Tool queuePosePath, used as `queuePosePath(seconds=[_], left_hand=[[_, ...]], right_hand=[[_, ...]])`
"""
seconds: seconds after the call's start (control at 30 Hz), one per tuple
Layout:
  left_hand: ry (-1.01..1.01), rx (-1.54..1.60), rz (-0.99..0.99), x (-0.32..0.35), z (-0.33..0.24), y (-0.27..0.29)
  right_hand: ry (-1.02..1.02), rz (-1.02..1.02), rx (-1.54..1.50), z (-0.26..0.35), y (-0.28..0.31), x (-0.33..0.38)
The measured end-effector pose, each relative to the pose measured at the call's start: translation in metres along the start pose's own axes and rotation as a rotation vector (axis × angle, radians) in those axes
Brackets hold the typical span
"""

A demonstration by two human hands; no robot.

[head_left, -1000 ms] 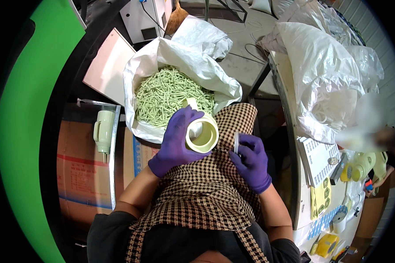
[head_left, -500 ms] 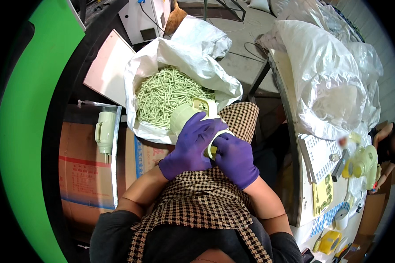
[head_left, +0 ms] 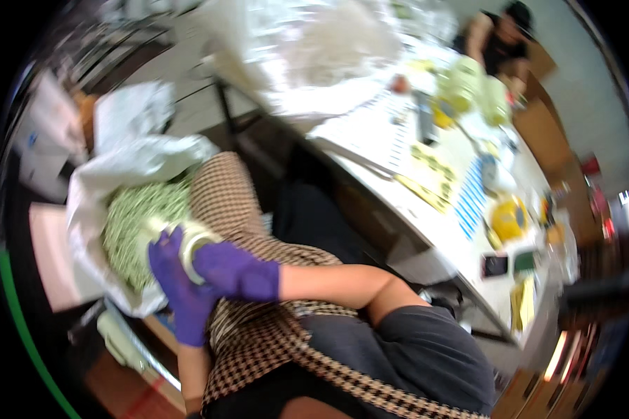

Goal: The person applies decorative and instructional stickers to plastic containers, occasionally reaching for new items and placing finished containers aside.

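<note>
Lap w/ 1 white bag (head_left: 129, 164): 2 gloved hands, left hand (head_left: 178, 286) & right hand (head_left: 237, 272), fingers gripping 1 cup (head_left: 192, 244).

White bag (head_left: 91, 209) of green pieces, left

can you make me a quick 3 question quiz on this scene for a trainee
1. True or false: both hands wear purple gloves.
2. What fills the white plastic bag beside the person's lap? A. red caps B. small pale green pieces C. blue cloth
3. Fill in: the left hand and the right hand meet on a pale green ____ part.

Key
1. True.
2. B: the small pale green pieces are heaped in the bag.
3. Round. It sits over the checked apron, just at the bag's edge; the blur hides what each hand's fingers do on it.
</note>
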State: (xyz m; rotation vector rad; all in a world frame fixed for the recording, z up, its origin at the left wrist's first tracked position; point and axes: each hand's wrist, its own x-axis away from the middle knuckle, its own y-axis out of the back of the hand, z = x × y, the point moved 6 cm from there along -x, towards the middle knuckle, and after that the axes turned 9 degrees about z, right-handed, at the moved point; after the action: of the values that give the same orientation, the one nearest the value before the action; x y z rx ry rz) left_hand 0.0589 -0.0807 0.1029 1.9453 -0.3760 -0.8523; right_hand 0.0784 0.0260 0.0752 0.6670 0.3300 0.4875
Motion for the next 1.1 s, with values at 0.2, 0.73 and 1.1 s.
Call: queuePosePath(seconds=[0.2, 0.73, 1.1], left_hand=[[-0.178, -0.158, -0.028, 0.008, -0.003, 0.02], [-0.902, -0.186, 0.349, 0.052, -0.055, -0.036], [-0.879, -0.255, 0.307, 0.053, -0.078, -0.026]], right_hand=[[0.404, -0.509, 0.097, 0.031, 0.081, 0.123], [-1.212, -1.07, 0.586, -0.081, 0.151, 0.529], [-0.971, -1.203, 0.63, -0.075, 0.144, 0.527]])
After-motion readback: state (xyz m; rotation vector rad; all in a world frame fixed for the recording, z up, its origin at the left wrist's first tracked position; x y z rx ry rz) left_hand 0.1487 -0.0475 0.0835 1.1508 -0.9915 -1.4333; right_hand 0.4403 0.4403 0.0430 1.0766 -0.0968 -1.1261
